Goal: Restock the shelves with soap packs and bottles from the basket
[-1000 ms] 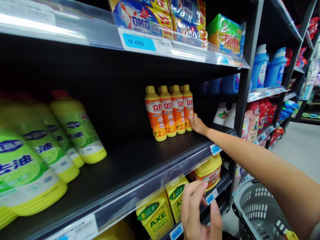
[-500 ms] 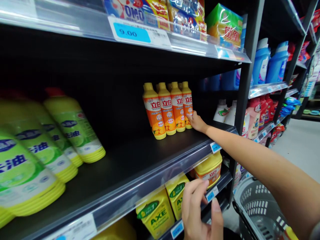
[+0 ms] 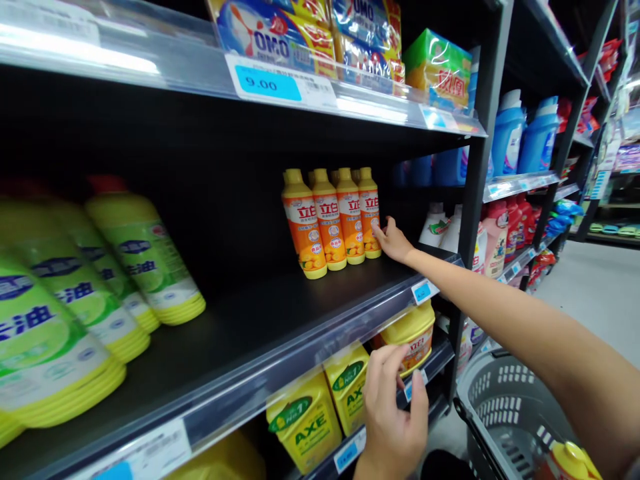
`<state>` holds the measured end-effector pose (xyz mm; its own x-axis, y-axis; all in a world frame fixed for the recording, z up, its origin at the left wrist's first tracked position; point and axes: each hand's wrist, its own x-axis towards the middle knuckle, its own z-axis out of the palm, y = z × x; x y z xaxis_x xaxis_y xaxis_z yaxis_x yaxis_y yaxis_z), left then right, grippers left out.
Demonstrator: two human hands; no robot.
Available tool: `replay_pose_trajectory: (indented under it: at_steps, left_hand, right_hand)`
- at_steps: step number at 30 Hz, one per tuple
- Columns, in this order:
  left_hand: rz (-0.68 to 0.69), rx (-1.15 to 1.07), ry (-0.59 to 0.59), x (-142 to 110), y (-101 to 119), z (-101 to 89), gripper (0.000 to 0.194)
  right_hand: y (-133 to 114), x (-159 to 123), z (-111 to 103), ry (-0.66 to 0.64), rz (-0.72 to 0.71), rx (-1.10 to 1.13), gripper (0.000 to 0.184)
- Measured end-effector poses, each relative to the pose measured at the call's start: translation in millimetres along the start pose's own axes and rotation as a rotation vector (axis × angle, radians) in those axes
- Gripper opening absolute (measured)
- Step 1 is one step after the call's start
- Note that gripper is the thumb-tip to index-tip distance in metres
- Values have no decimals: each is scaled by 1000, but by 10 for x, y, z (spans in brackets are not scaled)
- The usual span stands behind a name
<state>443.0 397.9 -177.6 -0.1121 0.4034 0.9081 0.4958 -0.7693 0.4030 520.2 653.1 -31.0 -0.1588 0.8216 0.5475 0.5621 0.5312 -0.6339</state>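
A tight row of orange dish-soap bottles point(image 3: 330, 220) with yellow caps stands at the back right of the dark middle shelf point(image 3: 280, 313). My right hand point(image 3: 393, 241) reaches in from the right, its stretched fingers touching the rightmost bottle point(image 3: 369, 210) without gripping it. My left hand point(image 3: 393, 417) is low in the centre at the lower shelf's front edge. Its fingers are curled, and thumb and forefinger pinch a small blue price label point(image 3: 411, 385). Yellow AXE jugs point(image 3: 305, 427) and a yellow tub point(image 3: 413, 333) stand just behind that hand.
Large green-yellow bottles point(image 3: 145, 250) fill the middle shelf's left side. OMO packets point(image 3: 280, 33) lie on the top shelf above a 9.00 tag point(image 3: 267, 83). A grey shopping basket point(image 3: 505, 413) at lower right holds an orange bottle point(image 3: 570, 461). Blue detergent jugs point(image 3: 523, 130) stand on shelves further right.
My left hand's fingers have curled from spread to a pinch at the lower shelf's price label. My right hand stays against the rightmost orange bottle. The view shifted slightly.
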Motion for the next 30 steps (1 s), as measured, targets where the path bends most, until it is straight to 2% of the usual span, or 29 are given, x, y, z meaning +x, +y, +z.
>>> replay_pose_trajectory:
  at_steps: [2, 5, 8, 10, 12, 14, 17, 20, 22, 24, 27, 30]
  left_hand:
    - [12, 10, -18, -7, -21, 24, 35]
    - [25, 17, -55, -14, -31, 61, 35]
    - [39, 25, -82, -29, -23, 90, 33]
    - [47, 17, -96, -55, -17, 107, 32]
    - [47, 4, -117, -88, -19, 130, 33]
    - [46, -4, -150, -120, -31, 162, 34]
    - [55, -3, -205, -153, -53, 213, 33]
    - [51, 23, -253, -172, -68, 247, 32]
    - [44, 43, -274, -185, -79, 259, 31]
    - [37, 54, -293, -198, -90, 267, 31]
    - [42, 53, -328, -212, -92, 282, 30]
    - [59, 44, -341, -217, -76, 298, 30]
  right_hand:
    - [-64, -251, -222, 55, -128, -54, 53]
    - [-48, -874, -661, 60, -428, -193, 48]
    - [217, -1622, -1112, 54, -614, -460, 45]
    - [532, -2114, -1342, 39, -608, -616, 43]
    - [921, -2610, -1492, 12, -448, -717, 43]
    - [1322, -3131, -1572, -63, -176, -800, 44]
    - [1780, -3925, -1596, -325, 249, -913, 43]
    - [1969, -4580, -1535, -579, 562, -922, 42]
    - [1988, -4876, -1470, -673, 658, -890, 39]
    - [1978, -5060, -1415, -717, 683, -857, 36]
    - [1978, -5199, -1405, -738, 728, -849, 40]
    - [2000, -5282, -1488, -759, 817, -884, 47]
